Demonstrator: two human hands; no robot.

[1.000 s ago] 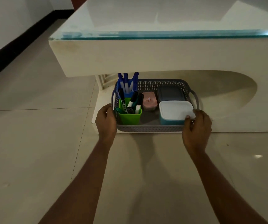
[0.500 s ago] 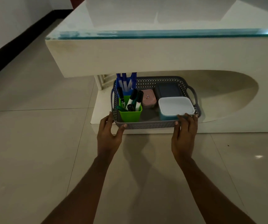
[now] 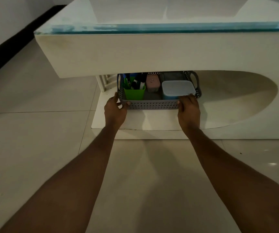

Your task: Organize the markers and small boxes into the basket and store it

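Note:
A grey perforated basket (image 3: 152,105) sits on the white lower shelf (image 3: 152,120) under the table, its back half hidden by the tabletop. It holds a green cup (image 3: 134,93) of markers (image 3: 140,83), a small pink box (image 3: 152,83) and a blue box with a white lid (image 3: 177,89). A dark-lidded box (image 3: 172,76) lies behind them, mostly hidden. My left hand (image 3: 116,109) grips the basket's near left corner. My right hand (image 3: 188,108) grips the near right corner.
The white table has a glass top (image 3: 152,27) with a thick apron (image 3: 152,52) overhanging the shelf. A curved recess (image 3: 236,98) opens to the right of the basket. Beige floor tiles (image 3: 34,140) surround the table, with a dark baseboard (image 3: 9,47) at far left.
Both hands moved from the basket's sides to its near edge and pushed it back under the tabletop. The marker tops and rear box are now hidden by the apron.

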